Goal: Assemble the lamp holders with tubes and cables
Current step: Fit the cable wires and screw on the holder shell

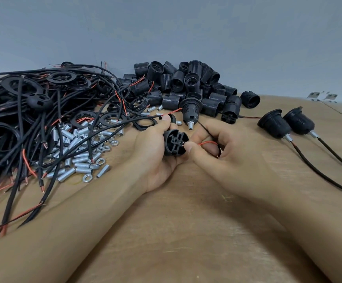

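Observation:
My left hand (155,152) grips a black lamp holder insert (175,142) with its terminal face turned toward me. My right hand (223,152) pinches a thin red wire (207,142) whose end meets the insert's right side; a black wire (205,129) runs through the same fingers. Both hands rest on the wooden table (186,231) at the centre. Just behind them stands a holder with a threaded tube (190,111) sticking out of it.
A tangle of black and red cables and rings (33,119) fills the left. Metal tubes and nuts (80,152) lie beside my left hand. A heap of black threaded holders (186,84) sits at the back. Two assembled holders with cables (288,125) lie right.

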### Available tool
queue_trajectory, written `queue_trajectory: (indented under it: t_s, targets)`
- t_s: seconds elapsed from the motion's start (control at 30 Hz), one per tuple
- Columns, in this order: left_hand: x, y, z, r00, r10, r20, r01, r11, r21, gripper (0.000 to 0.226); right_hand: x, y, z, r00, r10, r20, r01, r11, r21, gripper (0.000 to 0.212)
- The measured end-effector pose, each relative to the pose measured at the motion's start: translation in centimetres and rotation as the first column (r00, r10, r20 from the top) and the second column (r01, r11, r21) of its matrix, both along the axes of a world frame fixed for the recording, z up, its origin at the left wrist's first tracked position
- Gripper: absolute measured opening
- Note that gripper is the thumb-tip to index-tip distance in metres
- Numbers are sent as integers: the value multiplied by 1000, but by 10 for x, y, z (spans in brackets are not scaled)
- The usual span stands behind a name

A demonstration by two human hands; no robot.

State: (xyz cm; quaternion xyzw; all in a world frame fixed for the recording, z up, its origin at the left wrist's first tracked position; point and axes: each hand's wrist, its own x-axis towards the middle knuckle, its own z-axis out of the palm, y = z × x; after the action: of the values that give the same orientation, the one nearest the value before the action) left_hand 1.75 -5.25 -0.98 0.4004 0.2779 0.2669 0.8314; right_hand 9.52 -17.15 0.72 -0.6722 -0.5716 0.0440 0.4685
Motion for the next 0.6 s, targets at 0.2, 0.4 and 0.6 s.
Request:
queue_trajectory:
  t_s: [0.2,0.4,0.6]
  targets:
    - [-2,0,1,998,-66,-9,66,998,3,39,-2,-1,1,978,65,-196,-68,998,-9,15]
    - [-2,-1,1,997,-70,-18,70,998,8,41,-3,0,-1,969,61,-241,-66,998,-11,17]
    - [-1,2,1,999,-45,-14,45,998,-39,40,-7,0,1,960,65,-273,-53,997,52,21]
